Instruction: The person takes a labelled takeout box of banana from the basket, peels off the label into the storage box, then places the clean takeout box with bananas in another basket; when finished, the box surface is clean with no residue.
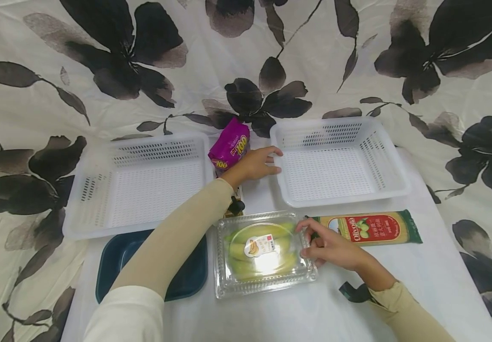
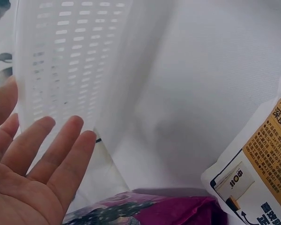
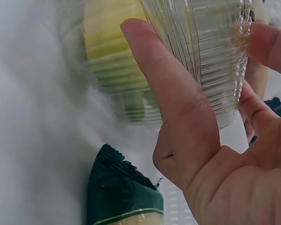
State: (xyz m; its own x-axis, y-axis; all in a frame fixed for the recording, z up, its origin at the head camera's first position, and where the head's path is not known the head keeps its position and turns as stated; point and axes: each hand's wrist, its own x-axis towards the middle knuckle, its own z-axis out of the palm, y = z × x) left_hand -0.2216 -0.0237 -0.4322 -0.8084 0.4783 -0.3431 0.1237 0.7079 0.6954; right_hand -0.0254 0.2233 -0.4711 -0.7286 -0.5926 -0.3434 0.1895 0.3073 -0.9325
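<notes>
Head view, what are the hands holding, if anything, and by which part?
The right hand grips the clear banana box by its right edge. The left hand is at the left rim of the right-hand basket, with no visible grip.

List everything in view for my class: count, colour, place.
Baskets: two, white, back left and right.
Pouch: one, purple, between baskets.
Printed packet: one, brown and white, beside pouch.
Plastic box: one, clear, front centre.
Bananas: several, yellowish, inside box.
Pasta packet: one, red, tan, green, right of box.
Tray: one, blue, front left.
Table: one, white, underneath.
Floral cloth: one, white and black, behind.
Wrist gear: one clear, dark, right wrist.
Sleeves: two, beige, forearms.
Left hand: one, right basket's rim.
Right hand: one, gripping box.
</notes>
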